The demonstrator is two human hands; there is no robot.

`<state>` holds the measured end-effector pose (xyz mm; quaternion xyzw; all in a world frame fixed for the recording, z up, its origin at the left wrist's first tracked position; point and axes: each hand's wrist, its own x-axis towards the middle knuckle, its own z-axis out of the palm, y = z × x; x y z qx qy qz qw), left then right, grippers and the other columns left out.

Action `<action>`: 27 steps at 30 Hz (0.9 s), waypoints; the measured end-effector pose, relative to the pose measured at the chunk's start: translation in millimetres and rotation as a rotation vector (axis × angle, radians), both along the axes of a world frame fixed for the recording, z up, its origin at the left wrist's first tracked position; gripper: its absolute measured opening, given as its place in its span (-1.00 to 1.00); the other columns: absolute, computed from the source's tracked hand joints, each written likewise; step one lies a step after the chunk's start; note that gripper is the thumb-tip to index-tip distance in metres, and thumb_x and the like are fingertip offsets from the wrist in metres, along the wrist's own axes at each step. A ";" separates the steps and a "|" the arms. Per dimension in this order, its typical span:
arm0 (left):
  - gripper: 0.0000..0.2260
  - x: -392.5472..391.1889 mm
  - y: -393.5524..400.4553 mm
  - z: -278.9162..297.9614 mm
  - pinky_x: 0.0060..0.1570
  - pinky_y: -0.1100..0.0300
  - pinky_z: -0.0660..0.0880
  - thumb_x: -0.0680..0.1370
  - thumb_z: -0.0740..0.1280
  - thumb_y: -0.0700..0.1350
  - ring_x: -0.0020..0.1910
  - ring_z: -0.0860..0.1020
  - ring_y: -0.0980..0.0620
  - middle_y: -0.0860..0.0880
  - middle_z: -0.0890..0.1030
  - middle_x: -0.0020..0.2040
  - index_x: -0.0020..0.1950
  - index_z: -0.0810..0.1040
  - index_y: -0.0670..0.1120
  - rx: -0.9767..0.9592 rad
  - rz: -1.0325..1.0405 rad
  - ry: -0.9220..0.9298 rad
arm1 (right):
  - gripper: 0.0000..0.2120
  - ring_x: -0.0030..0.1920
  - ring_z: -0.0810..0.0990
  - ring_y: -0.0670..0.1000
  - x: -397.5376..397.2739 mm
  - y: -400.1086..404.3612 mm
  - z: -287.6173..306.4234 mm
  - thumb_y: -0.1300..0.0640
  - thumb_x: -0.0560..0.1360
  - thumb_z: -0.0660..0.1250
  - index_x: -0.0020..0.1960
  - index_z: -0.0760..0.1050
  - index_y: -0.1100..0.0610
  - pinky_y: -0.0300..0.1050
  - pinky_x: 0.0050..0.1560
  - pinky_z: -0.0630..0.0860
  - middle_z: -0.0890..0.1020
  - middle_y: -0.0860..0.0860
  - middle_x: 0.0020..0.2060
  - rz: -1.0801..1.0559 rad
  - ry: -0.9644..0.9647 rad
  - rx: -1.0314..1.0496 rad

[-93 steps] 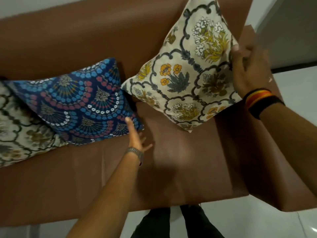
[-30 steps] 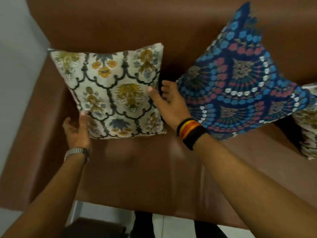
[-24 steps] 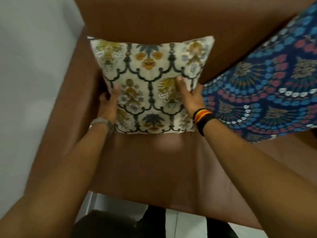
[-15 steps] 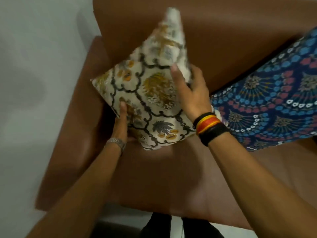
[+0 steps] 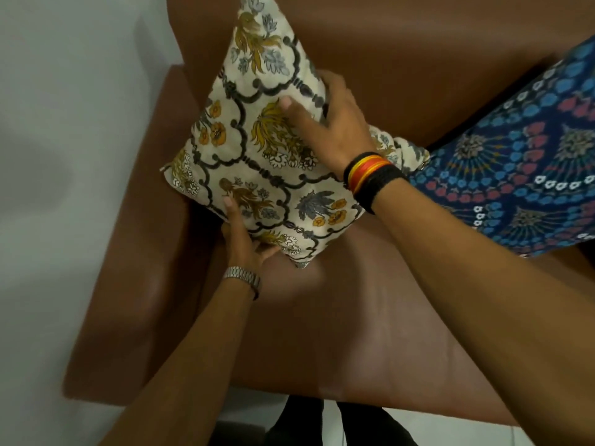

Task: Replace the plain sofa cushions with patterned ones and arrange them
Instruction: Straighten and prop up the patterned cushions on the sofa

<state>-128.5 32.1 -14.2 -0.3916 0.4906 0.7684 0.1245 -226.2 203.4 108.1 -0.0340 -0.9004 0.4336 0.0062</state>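
A cream floral cushion (image 5: 257,162) stands on one corner like a diamond in the left corner of the brown sofa (image 5: 370,317), leaning on the backrest. My left hand (image 5: 244,239) grips its lower left edge from beneath, thumb on the front. My right hand (image 5: 331,123) clasps its upper right edge, thumb across the face and fingers behind. A blue patterned cushion (image 5: 521,162) leans on the backrest to the right, touching the cream one's right corner.
The sofa's left armrest (image 5: 135,252) runs along a pale wall (image 5: 64,156). The seat front edge is below, with a light floor and my dark trouser legs (image 5: 309,423) under it.
One second ago the cream cushion stood square against the backrest. Both hands took hold of it and turned it onto a corner, and it now stands more upright and closer.
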 end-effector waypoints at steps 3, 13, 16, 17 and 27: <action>0.23 10.0 -1.1 -2.5 -0.07 -0.19 0.70 0.12 0.38 0.66 0.42 0.48 -0.20 -0.08 0.31 0.61 0.67 0.03 0.22 -0.104 0.029 0.015 | -0.29 0.34 0.60 0.09 -2.6 -2.4 -0.1 -0.32 0.61 0.33 0.58 0.32 0.08 0.17 0.33 0.59 0.57 0.04 0.37 0.001 0.026 -0.040; 0.38 -11.2 -1.6 -5.0 0.11 -0.31 0.61 0.04 0.44 0.63 0.49 0.39 -0.22 -0.08 0.21 0.64 0.68 -0.14 0.16 -0.127 -0.004 0.002 | -0.14 0.59 0.39 0.17 -1.3 -0.2 -8.0 -0.34 0.59 0.35 0.69 0.16 0.10 0.30 0.54 0.38 0.41 0.11 0.59 0.057 -0.060 0.044; 0.30 8.2 9.2 -6.2 -0.04 -0.26 0.67 0.06 0.46 0.62 0.40 0.48 -0.20 -0.10 0.32 0.58 0.65 0.03 0.13 -0.079 0.035 -0.024 | -0.06 0.70 0.22 0.15 21.1 16.5 -3.1 -0.37 0.59 0.33 0.73 0.08 0.11 0.37 0.63 0.22 0.24 0.11 0.71 0.058 -0.048 0.060; 0.31 18.6 17.4 -6.8 -0.10 -0.22 0.69 0.04 0.45 0.63 0.36 0.52 -0.18 -0.09 0.37 0.55 0.65 0.09 0.09 -0.069 0.006 -0.057 | -0.06 0.72 0.17 0.15 31.9 27.9 -1.6 -0.38 0.59 0.33 0.74 0.07 0.10 0.39 0.65 0.16 0.20 0.11 0.73 0.038 -0.038 0.082; 0.04 72.2 239.7 -33.3 -0.03 -0.14 0.70 -0.07 0.48 0.63 0.11 0.55 0.04 0.02 0.45 0.37 0.33 0.46 0.22 -0.027 -0.474 -0.200 | 0.08 0.75 0.01 0.26 141.2 280.6 -13.6 -0.45 0.45 0.44 0.71 0.16 0.13 0.48 0.66 0.01 0.09 0.20 0.74 -0.332 0.105 0.280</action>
